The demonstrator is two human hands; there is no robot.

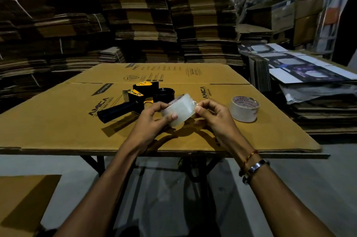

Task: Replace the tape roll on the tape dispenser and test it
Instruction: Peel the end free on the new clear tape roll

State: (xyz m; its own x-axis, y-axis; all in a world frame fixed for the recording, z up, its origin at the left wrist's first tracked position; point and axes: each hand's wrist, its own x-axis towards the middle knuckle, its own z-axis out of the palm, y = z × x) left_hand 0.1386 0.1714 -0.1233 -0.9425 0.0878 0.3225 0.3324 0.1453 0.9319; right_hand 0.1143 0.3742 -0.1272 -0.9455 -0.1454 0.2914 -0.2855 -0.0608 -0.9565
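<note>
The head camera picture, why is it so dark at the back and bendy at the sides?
Head view: light falls mainly on the cardboard sheet, where the hands and tape roll cast shadows; the box stacks behind stay dim; the wide-angle lens curves the edges.

The scene is dim, and the corners fall off almost to black. The light seems to come from above and from the far side, because the tape dispenser (135, 101) and both hands throw dark, soft-edged shadows toward the viewer on the flattened carton (251, 130) that covers the tabletop. This carton is the brightest surface, warm yellow-brown. The clear tape roll (178, 112) shows a pale glare and looks slightly smeared. The cardboard stacks (144, 14) behind are murky with little detail. The wide lens bends straight lines near the edges. The upper right corner is blurred and bluish.
</note>
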